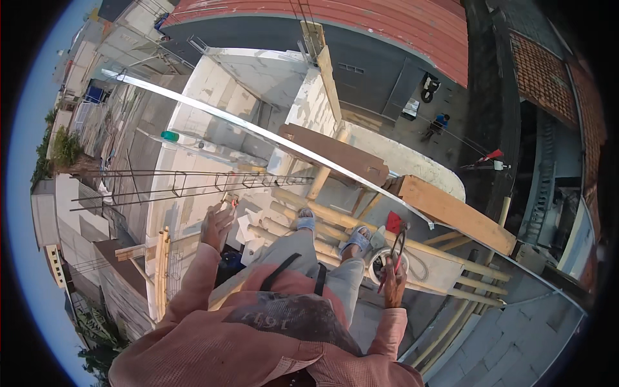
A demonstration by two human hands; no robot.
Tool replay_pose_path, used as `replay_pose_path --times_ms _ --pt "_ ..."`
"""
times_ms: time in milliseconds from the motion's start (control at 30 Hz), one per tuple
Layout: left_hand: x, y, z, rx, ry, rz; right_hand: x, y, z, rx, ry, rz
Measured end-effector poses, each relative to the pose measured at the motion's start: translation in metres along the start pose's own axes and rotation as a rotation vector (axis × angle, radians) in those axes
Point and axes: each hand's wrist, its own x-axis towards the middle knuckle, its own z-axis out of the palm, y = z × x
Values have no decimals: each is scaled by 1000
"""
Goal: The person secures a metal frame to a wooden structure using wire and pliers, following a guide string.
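Observation:
My left hand is raised at the left with its fingers apart, empty. Just beyond it runs a rebar cage of long rods and square stirrups, and past the fingertips is a small orange-red thing I cannot make out. In my right hand is a red-handled tool with a dark curved upper part; its exact kind is unclear. Close beside that hand sits a white bucket, partly hidden, with a loop of pale cord nearby. A red piece lies beyond the tool.
My sandalled feet stand on bamboo poles high above the ground. A long metal strip crosses diagonally ahead, beside wooden boards and a brown plank. Pale block walls stand beyond. Far below is another person.

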Motion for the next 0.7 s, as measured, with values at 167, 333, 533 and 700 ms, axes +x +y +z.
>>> replay_pose_path --times_ms 167,333,533,700 --pt "49 144 -13 -475 158 522 -13 -165 85 -190 -291 -404" --pt "102 290 -42 -713 152 829 -35 -256 163 -230 -467 -492" --pt "151 372 -31 -638 -65 875 -64 -322 227 -440 -532 -790" --pt "164 365 -14 -616 -261 917 -77 -365 274 -760 -589 -914"
